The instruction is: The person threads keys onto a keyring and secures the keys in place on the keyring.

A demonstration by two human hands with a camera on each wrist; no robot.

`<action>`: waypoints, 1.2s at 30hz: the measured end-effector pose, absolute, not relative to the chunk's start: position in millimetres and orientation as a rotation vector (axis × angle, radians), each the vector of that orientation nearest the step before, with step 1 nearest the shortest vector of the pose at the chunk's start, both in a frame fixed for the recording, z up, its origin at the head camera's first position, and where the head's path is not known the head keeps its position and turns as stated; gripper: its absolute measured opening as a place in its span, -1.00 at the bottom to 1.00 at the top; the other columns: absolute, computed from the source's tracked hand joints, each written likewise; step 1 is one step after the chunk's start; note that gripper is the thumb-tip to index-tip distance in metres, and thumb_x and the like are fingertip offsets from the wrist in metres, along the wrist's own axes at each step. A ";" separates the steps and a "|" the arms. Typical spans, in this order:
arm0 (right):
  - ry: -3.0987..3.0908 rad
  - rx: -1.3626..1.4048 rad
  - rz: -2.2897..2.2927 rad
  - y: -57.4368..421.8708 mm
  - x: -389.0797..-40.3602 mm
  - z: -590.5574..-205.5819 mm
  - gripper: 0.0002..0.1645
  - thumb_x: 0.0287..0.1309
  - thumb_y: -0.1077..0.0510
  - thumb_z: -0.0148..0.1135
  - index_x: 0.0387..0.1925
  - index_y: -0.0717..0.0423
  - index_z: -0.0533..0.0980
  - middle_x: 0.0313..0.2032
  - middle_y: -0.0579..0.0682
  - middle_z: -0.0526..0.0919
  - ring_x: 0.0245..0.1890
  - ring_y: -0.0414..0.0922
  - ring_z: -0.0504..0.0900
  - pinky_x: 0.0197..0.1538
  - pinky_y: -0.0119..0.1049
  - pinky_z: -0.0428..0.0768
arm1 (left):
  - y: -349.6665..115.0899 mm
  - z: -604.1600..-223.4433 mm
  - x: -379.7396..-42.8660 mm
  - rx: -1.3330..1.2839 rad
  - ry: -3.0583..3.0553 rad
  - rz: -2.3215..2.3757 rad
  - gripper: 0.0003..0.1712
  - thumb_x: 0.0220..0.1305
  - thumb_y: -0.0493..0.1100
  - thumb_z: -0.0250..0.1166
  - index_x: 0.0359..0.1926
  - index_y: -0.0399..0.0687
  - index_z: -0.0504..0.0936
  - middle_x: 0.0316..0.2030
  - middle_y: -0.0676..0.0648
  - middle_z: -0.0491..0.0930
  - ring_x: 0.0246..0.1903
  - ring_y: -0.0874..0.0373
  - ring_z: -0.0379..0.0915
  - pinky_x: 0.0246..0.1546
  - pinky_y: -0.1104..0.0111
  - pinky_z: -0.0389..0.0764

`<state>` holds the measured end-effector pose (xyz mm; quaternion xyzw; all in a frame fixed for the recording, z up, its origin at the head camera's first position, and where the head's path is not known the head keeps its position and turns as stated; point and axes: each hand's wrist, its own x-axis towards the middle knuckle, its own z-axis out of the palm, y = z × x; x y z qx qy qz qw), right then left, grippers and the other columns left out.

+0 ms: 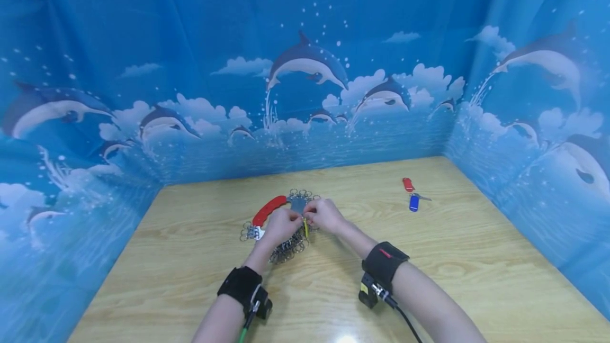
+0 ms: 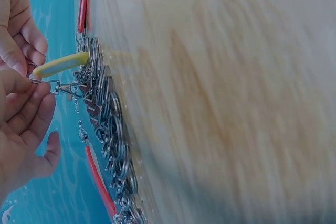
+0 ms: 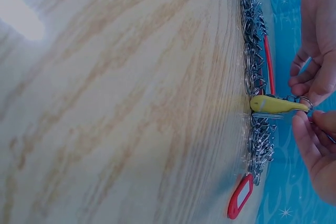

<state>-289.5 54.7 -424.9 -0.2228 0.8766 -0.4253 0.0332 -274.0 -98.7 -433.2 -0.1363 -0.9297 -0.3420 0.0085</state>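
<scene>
A key ring rack with a red handle lies on the table, fringed with metal swivel clasps and split rings. Over its near right side my two hands meet. My left hand pinches the split ring of one swivel clasp between thumb and forefinger. My right hand pinches a yellow key tag by its narrow ring end, right beside that split ring. The tag's wide end hangs down by the row of clasps. Fingers partly cover where tag and ring meet.
To the right on the wooden table lie a red key tag and a blue key tag with a key. A blue dolphin-print curtain encloses the table at the back and sides.
</scene>
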 end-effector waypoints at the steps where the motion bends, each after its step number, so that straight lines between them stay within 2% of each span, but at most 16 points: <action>1: 2.702 -0.688 -1.298 54.5 -289.5 -424.5 -0.89 0.14 0.39 0.13 -0.35 0.30 0.58 -0.49 0.10 0.62 -0.55 -0.09 0.59 -0.52 -0.43 0.50 | -98.3 -433.1 -274.1 -0.421 -2.902 -1.060 -0.56 0.11 -0.29 0.12 -0.82 0.01 0.19 -0.83 0.11 0.01 -0.79 0.25 -0.07 -0.68 0.45 0.04; 10: 2.727 -0.752 -1.256 56.5 -288.8 -423.6 -0.89 0.15 0.37 0.12 -0.36 0.27 0.59 -0.55 -0.02 0.59 -0.61 -0.23 0.52 -0.50 -0.41 0.50 | -97.7 -435.2 -274.7 -0.344 -2.909 -1.140 -0.59 0.08 -0.29 0.12 -0.81 0.00 0.21 -0.82 0.10 0.04 -0.78 0.25 -0.04 -0.68 0.44 0.06; 17: 2.781 -0.760 -1.191 56.4 -291.4 -423.4 -0.90 0.14 0.34 0.14 -0.34 0.24 0.58 -0.47 0.04 0.61 -0.55 -0.21 0.52 -0.42 -0.39 0.52 | -100.5 -431.2 -276.3 -0.417 -2.919 -1.230 -0.57 0.19 -0.23 0.12 -0.78 -0.03 0.24 -0.81 0.09 0.05 -0.78 0.24 -0.04 -0.67 0.43 0.10; 22: 2.853 -0.774 -1.106 56.5 -292.3 -425.2 -0.92 0.16 0.31 0.14 -0.36 0.19 0.57 -0.41 -0.01 0.60 -0.50 -0.22 0.52 -0.37 -0.40 0.51 | -100.0 -428.1 -275.2 -0.429 -2.950 -1.203 -0.69 0.25 -0.21 0.15 -0.63 -0.21 0.52 -0.76 0.08 0.19 -0.75 0.24 0.06 -0.64 0.42 0.18; 25: 2.879 -0.785 -1.082 56.7 -291.8 -426.1 -0.92 0.16 0.30 0.15 -0.36 0.18 0.57 -0.39 -0.02 0.61 -0.44 -0.20 0.53 -0.32 -0.37 0.52 | -99.3 -428.5 -275.1 -0.408 -2.956 -1.193 -0.75 0.26 -0.22 0.16 -0.51 -0.25 0.61 -0.72 0.07 0.27 -0.72 0.24 0.11 -0.63 0.41 0.22; 36: 2.891 -0.810 -1.077 55.1 -289.3 -426.4 -0.91 0.13 0.33 0.13 -0.35 0.21 0.57 -0.36 0.02 0.61 -0.35 -0.12 0.57 -0.25 -0.32 0.54 | -96.1 -431.3 -276.0 -0.335 -2.961 -1.240 -0.69 0.29 -0.21 0.12 -0.56 -0.30 0.54 -0.77 0.08 0.17 -0.75 0.25 0.06 -0.68 0.43 0.14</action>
